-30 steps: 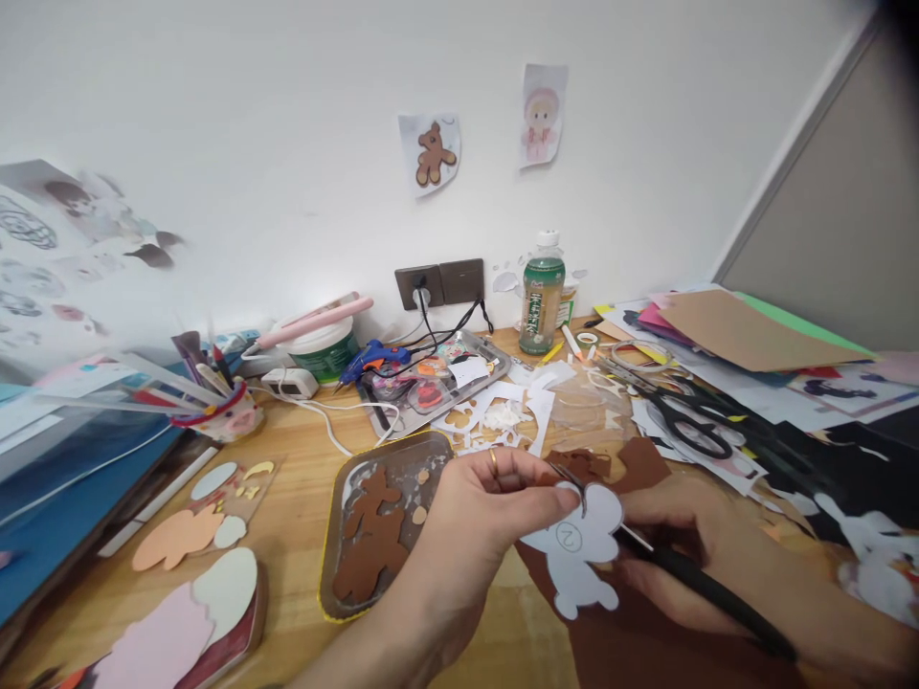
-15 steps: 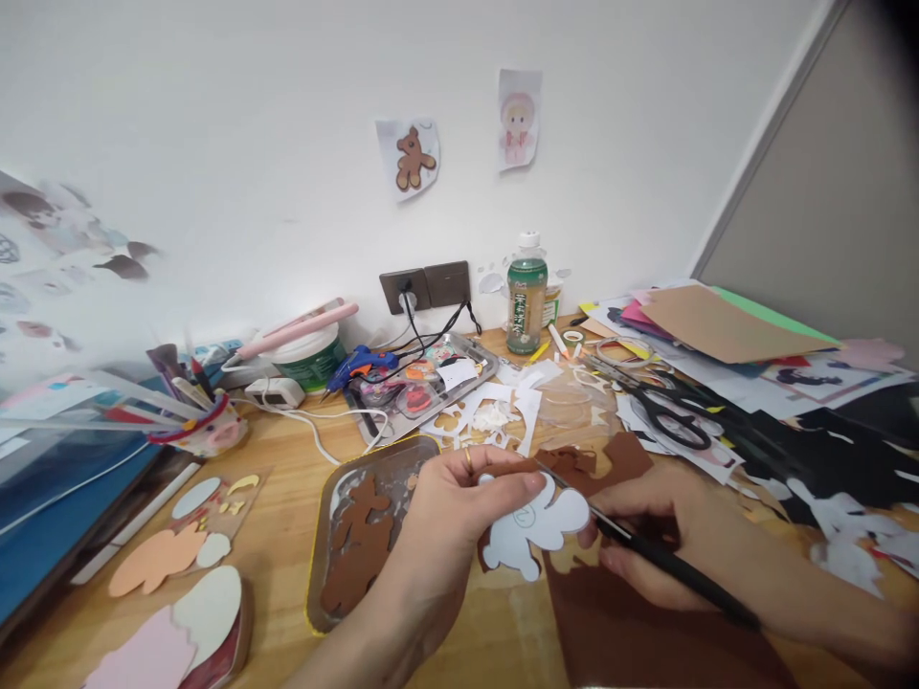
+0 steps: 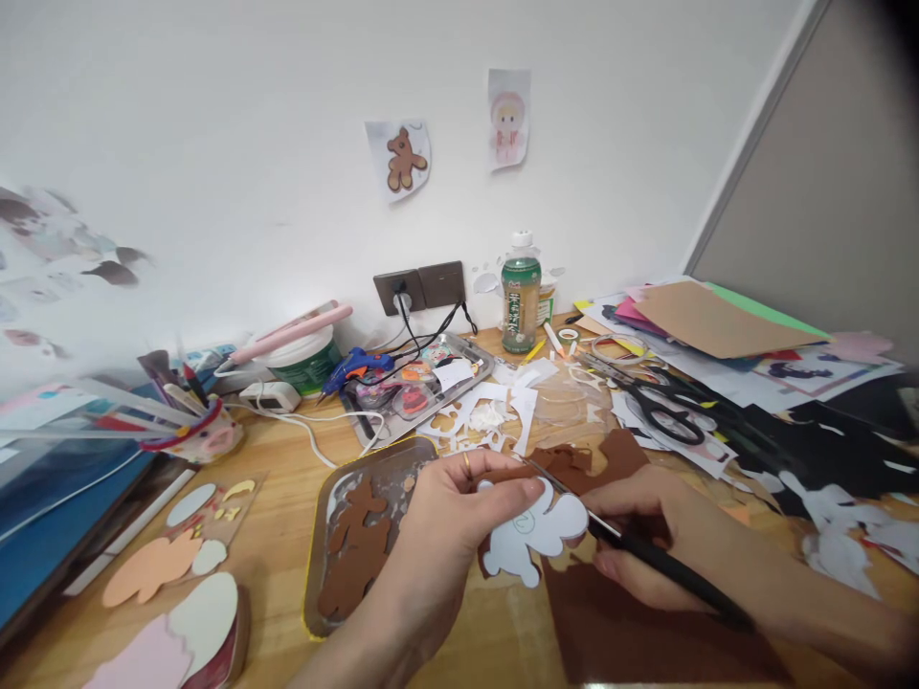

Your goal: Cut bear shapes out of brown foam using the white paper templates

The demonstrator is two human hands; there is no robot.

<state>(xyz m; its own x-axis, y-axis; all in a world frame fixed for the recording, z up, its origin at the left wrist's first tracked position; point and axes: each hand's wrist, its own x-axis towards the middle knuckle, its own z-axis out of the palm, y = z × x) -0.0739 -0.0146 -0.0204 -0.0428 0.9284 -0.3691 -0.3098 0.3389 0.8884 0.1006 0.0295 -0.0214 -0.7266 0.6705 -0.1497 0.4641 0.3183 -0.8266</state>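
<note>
My left hand (image 3: 459, 507) pinches a white bear-shaped paper cutout (image 3: 535, 531) between thumb and fingers. A green mark shows on its face, and brown sheet peeks out beneath its lower left edge. My right hand (image 3: 646, 531) is closed around a tool with a long black handle and a narrow metal blade (image 3: 556, 483). The blade lies along the cutout's upper right edge, and its tip points up and left towards my left fingers. A brown sheet (image 3: 632, 622) lies on the table below, and brown scraps (image 3: 567, 464) lie just behind the cutout.
A yellow-rimmed tray (image 3: 310, 574) with brown cutouts stands left of my hands. Behind are white paper scraps (image 3: 495, 411), a blue glue gun (image 3: 359, 368) and a bottle (image 3: 521, 297). Black scissors (image 3: 667, 416) and stacked coloured sheets (image 3: 725, 321) lie right. A pen holder (image 3: 208, 435) stands left.
The view has shifted slightly, so most things sit a little further left. Both hands keep their hold, and the blade remains at the cutout's edge.
</note>
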